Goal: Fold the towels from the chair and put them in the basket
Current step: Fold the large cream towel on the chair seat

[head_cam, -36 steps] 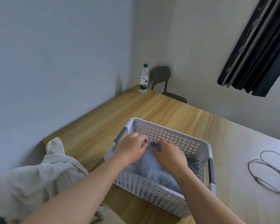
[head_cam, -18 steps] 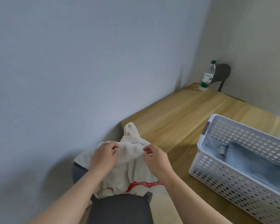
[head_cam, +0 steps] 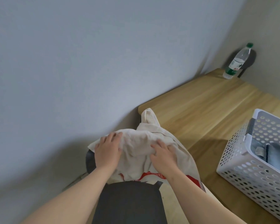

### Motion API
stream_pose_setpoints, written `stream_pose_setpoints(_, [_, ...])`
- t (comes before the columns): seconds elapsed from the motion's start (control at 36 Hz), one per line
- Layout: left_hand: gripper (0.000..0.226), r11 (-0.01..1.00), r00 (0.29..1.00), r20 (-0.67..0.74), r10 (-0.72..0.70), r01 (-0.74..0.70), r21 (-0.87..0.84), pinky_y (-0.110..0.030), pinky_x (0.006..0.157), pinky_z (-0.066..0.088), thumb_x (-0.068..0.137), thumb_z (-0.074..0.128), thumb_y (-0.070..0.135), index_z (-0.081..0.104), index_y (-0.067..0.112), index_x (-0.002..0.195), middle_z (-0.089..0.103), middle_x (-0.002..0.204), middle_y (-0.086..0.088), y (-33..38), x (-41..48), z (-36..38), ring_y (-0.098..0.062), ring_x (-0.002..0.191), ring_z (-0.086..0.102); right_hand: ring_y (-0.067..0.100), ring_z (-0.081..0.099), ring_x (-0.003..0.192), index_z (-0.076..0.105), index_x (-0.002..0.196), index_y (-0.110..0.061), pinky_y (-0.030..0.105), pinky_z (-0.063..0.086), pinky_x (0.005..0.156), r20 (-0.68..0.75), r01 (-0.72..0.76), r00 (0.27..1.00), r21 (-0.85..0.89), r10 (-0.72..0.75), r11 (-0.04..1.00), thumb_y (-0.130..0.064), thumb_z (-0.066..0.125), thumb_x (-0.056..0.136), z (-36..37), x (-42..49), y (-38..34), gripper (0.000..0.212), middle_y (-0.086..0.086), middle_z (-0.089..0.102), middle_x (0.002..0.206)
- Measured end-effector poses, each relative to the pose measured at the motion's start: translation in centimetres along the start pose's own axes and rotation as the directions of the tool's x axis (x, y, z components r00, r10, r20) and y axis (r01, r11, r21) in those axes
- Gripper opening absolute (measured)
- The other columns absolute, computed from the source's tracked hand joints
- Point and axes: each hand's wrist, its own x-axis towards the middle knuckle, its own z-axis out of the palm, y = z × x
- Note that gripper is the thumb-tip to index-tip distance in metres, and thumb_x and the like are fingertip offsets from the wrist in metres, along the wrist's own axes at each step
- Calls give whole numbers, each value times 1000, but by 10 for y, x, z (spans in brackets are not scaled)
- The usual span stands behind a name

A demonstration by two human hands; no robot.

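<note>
Now, left hand (head_cam: 107, 151): palm-down on the left edge of the cream towel (head_cam: 139, 143), fingers (head_cam: 113, 137) spread and nearly straight. Pressing rather than pinching. Held a pinch of this cloth half a second ago; was over in the basket (head_cam: 249, 172) a second ago.
Cream towel: unfolded and heaped on the chair (head_cam: 128, 204), with red print along the near hem and a corner poking up against the edge of the tabletop (head_cam: 200, 107). Not yet lifted.
Chair: dark grey, straight below the camera, carrying the heap.
Right hand (head_cam: 162, 156): on the right half of the cream towel, fingers lightly bent, tips sunk a little into the cloth. No fold seen caught against the thumb. Likewise switched from basket to chair within the last second.
Tabletop: pale wood, just right of the chair; bare wood showing between the towel corner and the basket.
Bottle (head_cam: 237, 62): upright at the far corner, well apart from the work.
Basket: white, perforated, standing on the tabletop at the right edge of view, well apart from both hands.
Grey towel (head_cam: 275, 154): folded, lying inside the basket.
Meaning for the task: one towel apparently delivered, the next just started. Likely needs gathering off the chair and folding before going in beside the grey one.
</note>
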Motion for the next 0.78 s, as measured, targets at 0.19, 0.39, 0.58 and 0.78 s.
stream_pose_setpoints(0.19, [17, 978, 997, -24, -72, 66, -198, -29, 71, 40, 92, 50, 12, 65, 13, 100, 66, 101, -4, -9, 30, -10, -26, 89, 57, 24, 27, 135, 29, 144, -22, 38, 34, 103, -17, -31, 999, 38, 31, 999, -34, 33, 99, 7, 2, -1, 47, -2, 28, 152])
stream_pose_setpoints(0.39, [22, 959, 961, 215, -171, 213, -187, -27, 75, 36, 91, 47, 12, 56, 18, 109, 63, 109, -2, -4, 43, -40, -23, 100, 55, 16, 38, 125, 36, 139, -21, 24, 36, 87, -68, -5, 997, 262, 24, 965, -31, 45, 95, 3, -8, -9, 46, -1, 38, 143])
stream_pose_setpoints(0.58, [15, 802, 828, 540, -151, 422, -422, -26, 75, 38, 89, 55, 5, 51, 18, 84, 46, 83, -1, 22, 38, -85, -22, 78, 44, 13, 42, 121, 37, 138, -25, 21, 36, 85, -103, 53, 995, 362, -16, 931, -31, 50, 93, -10, -25, -20, 48, -1, 39, 141])
stream_pose_setpoints(0.78, [34, 515, 787, 591, -176, 585, -626, -19, 59, 43, 90, 53, -2, 54, 4, 123, 42, 64, -3, 35, 7, -110, -11, 58, 40, 14, 41, 124, 36, 137, -27, 19, 33, 85, -105, 109, 992, 394, -73, 913, -34, 53, 91, -18, -47, -21, 49, -3, 39, 141])
